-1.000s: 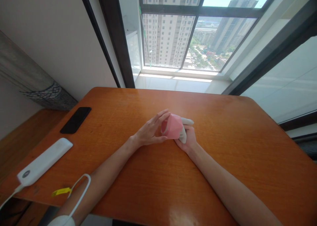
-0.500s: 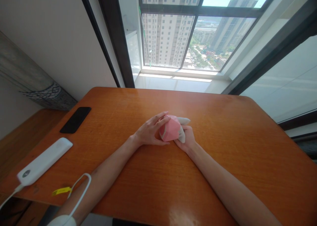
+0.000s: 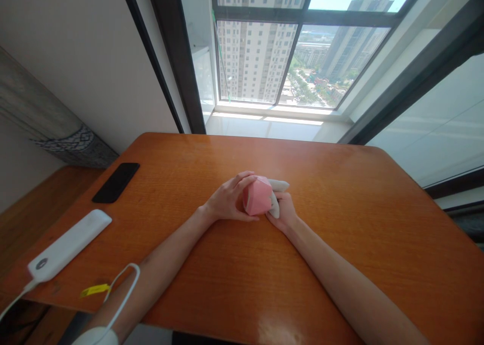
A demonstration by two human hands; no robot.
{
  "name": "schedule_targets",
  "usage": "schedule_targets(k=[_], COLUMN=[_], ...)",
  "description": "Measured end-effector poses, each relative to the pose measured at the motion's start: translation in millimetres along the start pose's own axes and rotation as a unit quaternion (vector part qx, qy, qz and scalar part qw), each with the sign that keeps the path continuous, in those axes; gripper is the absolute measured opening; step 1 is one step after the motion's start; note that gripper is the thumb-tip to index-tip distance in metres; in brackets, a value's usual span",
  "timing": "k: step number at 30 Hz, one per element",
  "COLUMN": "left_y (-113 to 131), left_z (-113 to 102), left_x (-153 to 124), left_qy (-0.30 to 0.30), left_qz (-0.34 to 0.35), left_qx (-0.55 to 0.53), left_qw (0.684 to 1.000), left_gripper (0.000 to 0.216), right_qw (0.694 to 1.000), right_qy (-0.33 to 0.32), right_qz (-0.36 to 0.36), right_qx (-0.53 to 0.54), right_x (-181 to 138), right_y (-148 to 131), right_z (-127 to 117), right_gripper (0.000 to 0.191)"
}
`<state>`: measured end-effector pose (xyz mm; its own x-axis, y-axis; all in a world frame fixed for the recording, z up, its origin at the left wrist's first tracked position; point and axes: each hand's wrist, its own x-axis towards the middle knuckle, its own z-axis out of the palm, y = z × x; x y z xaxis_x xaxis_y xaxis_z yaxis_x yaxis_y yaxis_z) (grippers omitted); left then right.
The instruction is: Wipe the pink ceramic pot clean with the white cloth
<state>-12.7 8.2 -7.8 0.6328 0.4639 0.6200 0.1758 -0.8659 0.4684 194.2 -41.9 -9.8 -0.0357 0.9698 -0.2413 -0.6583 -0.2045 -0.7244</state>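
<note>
A pink faceted object [image 3: 258, 196], which looks like folded paper, is above the middle of the table. Pale grey pointed pieces [image 3: 279, 185] stick out from its right side. My left hand [image 3: 231, 198] curls round the pink object from the left, thumb below and fingers over the top. From the right, my right hand [image 3: 284, 212] grips the grey pieces, its thumb laid along them. My right fingers are mostly hidden behind and under the object, and I cannot tell how the grey and pink parts join.
On the table's left lie a black phone [image 3: 116, 183] and a white power bank [image 3: 70, 245] with a cable. A white cord with a yellow tag [image 3: 95, 290] crosses my left forearm. Past the wooden table's [image 3: 363, 194] far edge is a window.
The pink object and grey pieces have shifted very slightly left and turned a little in my hands. Both hands keep their hold and almost the same place.
</note>
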Motion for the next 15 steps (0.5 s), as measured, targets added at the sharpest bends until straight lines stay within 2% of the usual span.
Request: schedule_targets(k=[5,12,15], left_y=[-0.5,-0.3,0.3], left_z=[0.6,1.2,1.2], left_x=[0.3,0.5,0.5], left_qy=[-0.009,0.006,-0.001], left_qz=[-0.028,-0.016,-0.033], left_qx=[-0.006,-0.011,-0.013], left_qw=[1.0,1.0,0.999], left_gripper=[0.123,0.122,0.122], right_qw=[1.0,1.0,1.0], right_qy=[0.001,-0.003,-0.004], right_qz=[-0.004,-0.005,-0.006], right_qx=[-0.006,-0.016,-0.019], right_x=[-0.1,-0.8,-0.9], right_y=[0.0,0.2,0.2], right_z=[0.3,-0.4,0.0], right_gripper=[0.009,0.009,0.009])
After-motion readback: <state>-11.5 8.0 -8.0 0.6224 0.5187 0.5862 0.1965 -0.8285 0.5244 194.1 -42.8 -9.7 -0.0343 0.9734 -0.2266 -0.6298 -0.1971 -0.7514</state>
